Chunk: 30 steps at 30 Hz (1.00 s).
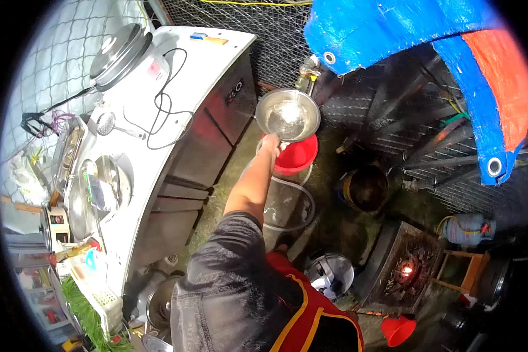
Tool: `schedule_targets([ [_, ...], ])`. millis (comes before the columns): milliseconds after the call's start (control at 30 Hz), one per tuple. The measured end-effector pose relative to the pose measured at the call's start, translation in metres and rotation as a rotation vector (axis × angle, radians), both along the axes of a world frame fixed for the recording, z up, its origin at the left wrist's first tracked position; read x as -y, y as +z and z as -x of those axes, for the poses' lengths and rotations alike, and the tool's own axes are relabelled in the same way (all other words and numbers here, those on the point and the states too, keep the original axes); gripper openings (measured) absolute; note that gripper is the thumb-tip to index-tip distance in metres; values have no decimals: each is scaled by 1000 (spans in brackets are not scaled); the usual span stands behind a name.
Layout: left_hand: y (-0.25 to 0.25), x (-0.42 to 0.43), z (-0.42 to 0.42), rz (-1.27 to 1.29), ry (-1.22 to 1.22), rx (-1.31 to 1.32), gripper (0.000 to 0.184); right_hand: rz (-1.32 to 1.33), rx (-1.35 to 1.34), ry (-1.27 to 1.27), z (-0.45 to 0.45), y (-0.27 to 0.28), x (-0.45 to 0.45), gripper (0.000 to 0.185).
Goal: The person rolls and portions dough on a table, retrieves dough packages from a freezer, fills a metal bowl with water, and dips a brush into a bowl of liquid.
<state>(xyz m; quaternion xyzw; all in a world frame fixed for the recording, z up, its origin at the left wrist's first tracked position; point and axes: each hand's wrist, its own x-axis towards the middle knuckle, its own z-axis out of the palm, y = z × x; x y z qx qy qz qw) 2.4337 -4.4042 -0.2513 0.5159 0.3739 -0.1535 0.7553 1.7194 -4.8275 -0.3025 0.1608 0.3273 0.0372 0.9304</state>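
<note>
A round metal bowl (265, 124) is held out at its near rim by my left hand (271, 143), whose fingers are closed on the edge. The bowl is just below a tap (308, 74) on the mesh wall, and a bright glare shows inside it. Partly beneath the bowl is a red basin (304, 157) on the ground. My left arm reaches forward in a dark sleeve, beside a red apron with yellow trim. My right hand is not in view.
Left stands a white-topped counter (185, 79) with a large cooker (120, 58), cable, skimmer and metal bowls. A hose (312, 205) loops on the floor. To the right are a dark bucket (366, 188), a lit fire pit (406, 270), a gas cylinder (469, 229) and a blue tarp (381, 29).
</note>
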Motion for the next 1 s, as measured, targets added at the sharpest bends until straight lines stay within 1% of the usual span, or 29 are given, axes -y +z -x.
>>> schedule_targets([
  [33,-6,-2,0,22,67,-5,16,28,-13,11,-6,-1,2,30],
  [67,-21,-10,0,-7,-10,8,17,68,-39,32,-15,-3,3,30],
  [100,-54,-11,-8,22,88,61,19,116,-66,55,-25,-4,6,29],
  [167,-21,-20,19,17,-54,95,25,269,-137,157,-54,-6,13,27],
  [200,-25,-27,27,76,-10,113,25,387,-177,240,-78,-8,15,26],
  [233,-9,-31,43,129,42,138,26,575,-222,359,-102,-9,17,26],
  [267,8,-22,54,88,229,98,25,782,-255,492,-126,-13,17,25],
  [300,22,-29,73,71,130,134,25,1012,-287,649,-149,-10,13,24],
  [333,33,-34,87,73,149,123,26,1218,-286,791,-168,-8,9,23],
  [367,44,-40,105,79,156,110,27,1396,-278,906,-184,-3,4,23],
  [433,68,-56,153,90,92,115,30,1656,-192,1081,-205,0,-5,21],
  [500,77,-73,200,44,92,96,30,1869,-82,1206,-219,0,-13,20],
  [567,108,-87,260,53,151,92,24,2047,41,1285,-228,-3,-22,18],
  [667,109,-112,345,-14,225,97,24,2225,211,1340,-235,-9,-34,16],
  [733,99,-128,404,-53,266,81,23,2285,327,1346,-239,-13,-44,15],
  [767,95,-135,432,-80,293,70,23,2301,378,1348,-242,-13,-51,14],
  [833,104,-148,491,-63,341,53,22,2312,499,1323,-250,-14,-67,13],
  [900,121,-156,544,-157,357,-53,25,2297,623,1311,-260,-15,-91,12],
  [967,105,-163,591,-136,530,-64,23,2270,719,1305,-273,-3,-124,11],
  [1000,113,-165,611,-129,573,-88,23,2270,754,1303,-278,9,-143,12],
])
